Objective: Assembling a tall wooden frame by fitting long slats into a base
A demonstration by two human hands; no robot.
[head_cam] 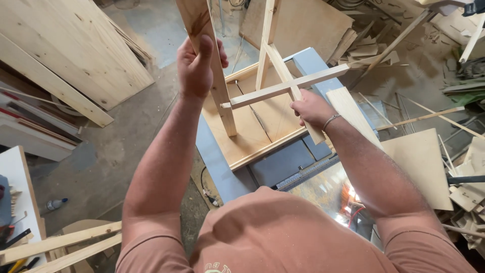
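1. My left hand (196, 63) has its grip wrapped tight around one upright leg (214, 76) of a bare pine frame (275, 88), fingers curled over the edge nearest me.
2. My right hand (312, 108) holds a second leg (303, 108) low down, its grip closed on the wood just below where the cross rail (288, 86) meets it (a bracelet sits at that wrist).
3. The rail runs from a peg joint in the left-hand leg across to the right, and the frame is held up in the air above the tabletop (252, 136).
4. That tabletop is a plywood sled with a raised wooden lip, lying on a grey-blue saw table (283, 164); a blade slot cuts through its middle.
5. The concrete floor (121, 146) around me is dusty. Large pale boards (65, 45) lean at the left, offcuts and thin strips pile up at the right, and a small plastic bottle (54, 203) lies on the floor at lower left.
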